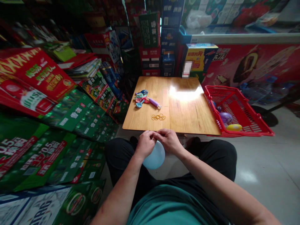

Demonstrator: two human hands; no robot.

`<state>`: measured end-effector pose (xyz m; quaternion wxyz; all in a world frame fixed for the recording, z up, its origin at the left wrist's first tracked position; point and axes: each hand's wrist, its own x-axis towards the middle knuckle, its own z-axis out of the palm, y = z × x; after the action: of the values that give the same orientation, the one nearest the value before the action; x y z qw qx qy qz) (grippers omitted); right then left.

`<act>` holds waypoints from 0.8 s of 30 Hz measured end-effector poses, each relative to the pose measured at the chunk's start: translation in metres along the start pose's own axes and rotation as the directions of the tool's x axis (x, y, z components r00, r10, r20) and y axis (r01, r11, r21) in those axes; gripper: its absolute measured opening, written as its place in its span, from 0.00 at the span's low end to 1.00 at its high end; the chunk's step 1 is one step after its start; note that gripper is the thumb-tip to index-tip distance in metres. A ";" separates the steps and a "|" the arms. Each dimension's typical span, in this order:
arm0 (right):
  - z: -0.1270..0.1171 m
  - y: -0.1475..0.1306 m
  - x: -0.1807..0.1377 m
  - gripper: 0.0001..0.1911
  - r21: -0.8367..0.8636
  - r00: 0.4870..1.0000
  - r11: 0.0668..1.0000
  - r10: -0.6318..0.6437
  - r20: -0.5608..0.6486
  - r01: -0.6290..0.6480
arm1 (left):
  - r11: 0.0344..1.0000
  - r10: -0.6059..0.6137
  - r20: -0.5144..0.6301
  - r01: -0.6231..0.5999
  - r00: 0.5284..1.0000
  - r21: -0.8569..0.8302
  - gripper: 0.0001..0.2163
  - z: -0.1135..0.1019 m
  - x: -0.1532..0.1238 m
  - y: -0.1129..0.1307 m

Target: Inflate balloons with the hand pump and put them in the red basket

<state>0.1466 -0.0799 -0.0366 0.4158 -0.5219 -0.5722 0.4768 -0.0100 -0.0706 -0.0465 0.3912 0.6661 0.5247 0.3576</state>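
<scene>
An inflated light-blue balloon hangs below my hands, in front of the table's near edge. My left hand is closed at the balloon's neck. From the other side, my right hand pinches at the same place, its fingertips meeting the left ones. The neck itself is hidden by my fingers. On the wooden table just beyond lie several yellow rubber bands. Farther back are a purple balloon hand pump and a pile of uninflated balloons in mixed colours.
A red shopping basket stands right of the table, with a purple balloon and a yellow balloon inside. Stacked green beer cartons crowd the left side. A yellow and blue box stands behind the table, near a red-fronted freezer.
</scene>
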 end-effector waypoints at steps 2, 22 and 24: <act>-0.003 -0.004 -0.002 0.14 0.000 1.000 1.000 0.015 -0.027 -0.015 | 0.983 -0.070 0.014 0.071 0.997 -0.171 0.05 -0.002 0.001 -0.002; -0.051 -0.002 -0.018 0.10 0.063 0.992 0.996 0.062 0.111 -0.069 | 0.665 -0.232 0.445 0.475 0.865 -0.577 0.12 -0.001 0.013 0.024; -0.061 0.001 -0.018 0.09 0.113 0.991 0.989 0.081 0.109 -0.093 | 0.735 -0.192 0.449 0.431 0.873 -0.524 0.12 0.007 0.021 0.033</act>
<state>0.2085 -0.0911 -0.0252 0.3944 -0.4953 -0.5406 0.5539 0.0138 -0.0560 -0.0183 0.7298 0.4589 0.4050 0.3047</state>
